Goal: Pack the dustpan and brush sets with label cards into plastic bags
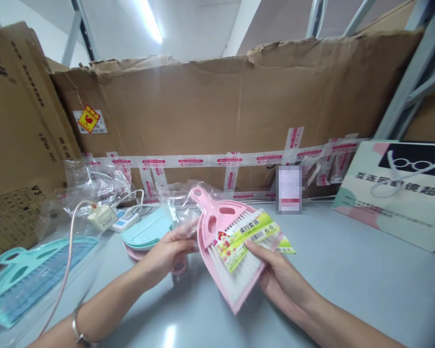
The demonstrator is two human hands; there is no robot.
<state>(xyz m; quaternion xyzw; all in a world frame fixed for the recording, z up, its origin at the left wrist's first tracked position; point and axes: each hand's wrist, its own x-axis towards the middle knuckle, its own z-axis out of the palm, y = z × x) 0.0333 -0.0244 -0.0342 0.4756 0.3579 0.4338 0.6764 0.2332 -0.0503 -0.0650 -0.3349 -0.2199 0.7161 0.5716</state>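
Note:
A pink dustpan [221,212] with a white-bristled brush [244,270] nested in it is held tilted above the table. A printed green and yellow card label [239,239] wraps across the bristles. My right hand [277,275] grips the set at its lower right, thumb on the label and fingers behind. At the left rim, my left hand [179,246] is closed on the dustpan, its fingertips partly hidden. A clear plastic bag [179,198] lies behind the handle; whether the left fingers touch it too cannot be made out.
Teal dustpans [145,229] lie behind my left arm, with pink pieces under them. Another teal dustpan and brush [36,285] is at far left. A cable [70,241] runs from a charger [102,217] by a power strip [125,220]. Cardboard [203,111] stands behind; a printed bag [398,193] is right.

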